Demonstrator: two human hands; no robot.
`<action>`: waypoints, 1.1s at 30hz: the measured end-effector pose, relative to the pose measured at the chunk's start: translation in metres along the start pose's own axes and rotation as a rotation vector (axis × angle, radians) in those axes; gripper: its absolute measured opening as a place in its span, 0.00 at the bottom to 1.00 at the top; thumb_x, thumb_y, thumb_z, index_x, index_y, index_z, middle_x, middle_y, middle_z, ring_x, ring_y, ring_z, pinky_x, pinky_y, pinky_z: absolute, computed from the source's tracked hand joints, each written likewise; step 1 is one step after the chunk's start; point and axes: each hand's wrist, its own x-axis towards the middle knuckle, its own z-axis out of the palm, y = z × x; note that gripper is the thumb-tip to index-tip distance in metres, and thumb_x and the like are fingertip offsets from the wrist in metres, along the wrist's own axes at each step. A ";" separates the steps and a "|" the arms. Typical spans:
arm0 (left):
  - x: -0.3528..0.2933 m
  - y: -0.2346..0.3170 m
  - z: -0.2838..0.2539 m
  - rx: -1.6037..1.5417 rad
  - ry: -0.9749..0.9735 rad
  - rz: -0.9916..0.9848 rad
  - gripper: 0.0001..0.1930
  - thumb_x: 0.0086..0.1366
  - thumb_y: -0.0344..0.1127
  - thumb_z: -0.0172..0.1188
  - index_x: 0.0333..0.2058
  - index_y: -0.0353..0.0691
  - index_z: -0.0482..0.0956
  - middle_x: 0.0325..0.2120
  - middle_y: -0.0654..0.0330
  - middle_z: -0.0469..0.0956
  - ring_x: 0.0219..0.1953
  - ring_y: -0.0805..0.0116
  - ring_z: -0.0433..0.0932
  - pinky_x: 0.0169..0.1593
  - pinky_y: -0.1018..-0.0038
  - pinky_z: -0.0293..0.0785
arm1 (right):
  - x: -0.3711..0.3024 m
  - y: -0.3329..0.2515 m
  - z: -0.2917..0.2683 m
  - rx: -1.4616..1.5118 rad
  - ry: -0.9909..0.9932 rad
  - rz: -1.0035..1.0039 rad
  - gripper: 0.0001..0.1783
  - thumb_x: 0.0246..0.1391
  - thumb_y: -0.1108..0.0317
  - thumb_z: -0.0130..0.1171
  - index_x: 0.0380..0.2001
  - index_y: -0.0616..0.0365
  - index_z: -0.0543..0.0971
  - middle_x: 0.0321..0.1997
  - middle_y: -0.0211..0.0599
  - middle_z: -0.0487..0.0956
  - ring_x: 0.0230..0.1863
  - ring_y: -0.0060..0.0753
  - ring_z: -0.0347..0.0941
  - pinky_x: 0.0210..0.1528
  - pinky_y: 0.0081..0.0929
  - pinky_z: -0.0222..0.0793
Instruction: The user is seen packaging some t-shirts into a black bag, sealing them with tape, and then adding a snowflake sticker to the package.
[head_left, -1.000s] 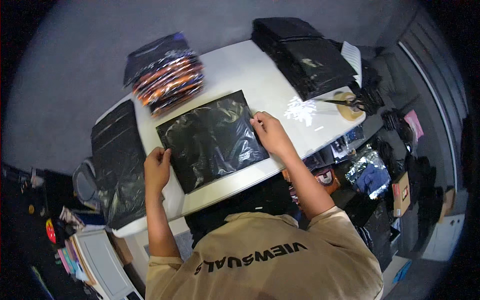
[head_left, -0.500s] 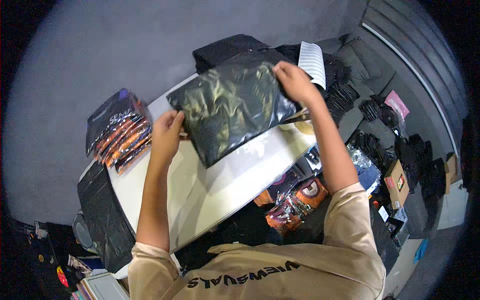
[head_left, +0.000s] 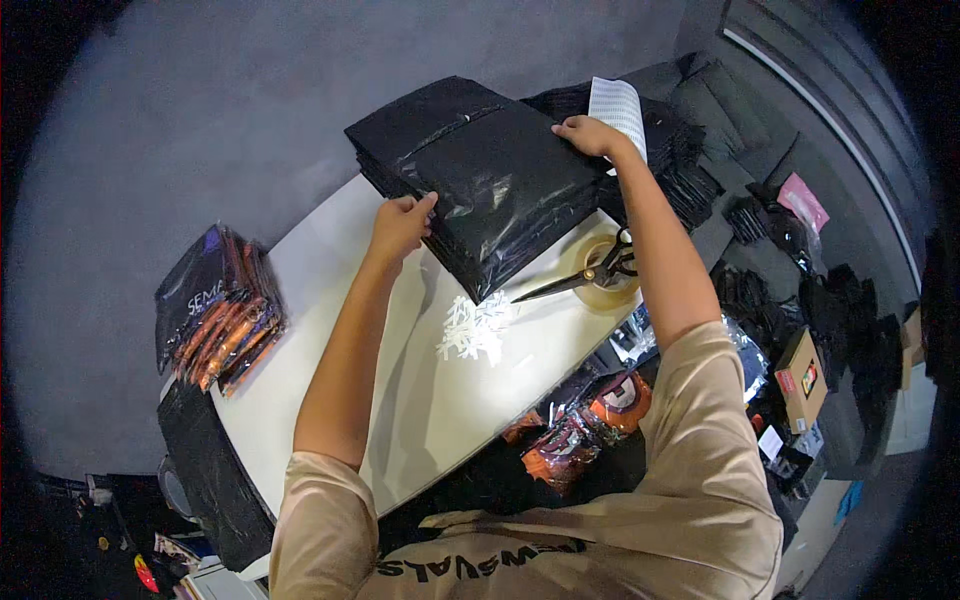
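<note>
Glossy flat black plastic package (head_left: 505, 185) between left grip (head_left: 402, 228) and right grip (head_left: 594, 137)
Each is closed, pinching its opposite edges.

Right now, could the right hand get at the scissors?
Probably yes: the scissors lie partly across the tape roll with nothing visible lying on them, though the right hand is at the edge of the black package stack.

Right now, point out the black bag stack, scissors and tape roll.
Black bag stack (head_left: 485, 170), head view, top face.
Scissors (head_left: 590, 274), head view, near the pivot.
Tape roll (head_left: 608, 299), head view, near rim.
</note>
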 end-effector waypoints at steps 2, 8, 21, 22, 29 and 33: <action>0.004 -0.006 -0.013 0.035 0.020 0.072 0.21 0.72 0.47 0.66 0.22 0.41 0.77 0.18 0.66 0.75 0.21 0.75 0.71 0.27 0.73 0.66 | 0.007 -0.012 0.002 0.104 -0.004 0.002 0.32 0.72 0.41 0.51 0.45 0.64 0.85 0.42 0.51 0.87 0.45 0.48 0.83 0.54 0.41 0.74; -0.001 -0.007 -0.018 0.042 0.042 0.220 0.20 0.72 0.44 0.66 0.22 0.39 0.78 0.19 0.65 0.75 0.21 0.76 0.68 0.27 0.72 0.62 | 0.008 -0.019 0.001 0.168 0.159 -0.105 0.26 0.74 0.50 0.53 0.44 0.66 0.84 0.38 0.49 0.87 0.40 0.46 0.84 0.47 0.41 0.75; -0.080 -0.017 -0.030 -0.116 0.151 0.089 0.13 0.72 0.41 0.68 0.32 0.39 0.80 0.16 0.67 0.71 0.14 0.77 0.66 0.17 0.76 0.60 | -0.099 -0.080 0.015 0.093 0.678 -0.320 0.15 0.61 0.66 0.66 0.49 0.57 0.81 0.36 0.48 0.82 0.52 0.55 0.78 0.57 0.49 0.73; -0.094 -0.032 -0.034 -0.148 0.192 0.129 0.15 0.72 0.41 0.68 0.28 0.41 0.77 0.14 0.69 0.68 0.10 0.78 0.60 0.13 0.76 0.52 | -0.122 -0.110 0.016 0.277 0.610 -0.429 0.10 0.62 0.69 0.64 0.45 0.59 0.81 0.32 0.45 0.82 0.44 0.49 0.81 0.49 0.41 0.76; -0.281 -0.079 -0.013 0.177 0.342 0.374 0.10 0.70 0.37 0.60 0.31 0.37 0.78 0.29 0.54 0.80 0.30 0.61 0.74 0.34 0.64 0.66 | -0.319 -0.253 0.111 1.259 0.070 -0.072 0.04 0.67 0.73 0.64 0.42 0.60 0.79 0.35 0.32 0.83 0.41 0.21 0.80 0.41 0.21 0.74; -0.366 -0.095 -0.025 0.422 0.263 0.946 0.26 0.64 0.49 0.63 0.57 0.42 0.78 0.60 0.41 0.74 0.60 0.42 0.73 0.64 0.44 0.64 | -0.376 -0.350 0.212 2.026 -0.457 -0.098 0.44 0.76 0.33 0.30 0.75 0.60 0.64 0.74 0.48 0.70 0.72 0.37 0.68 0.75 0.42 0.62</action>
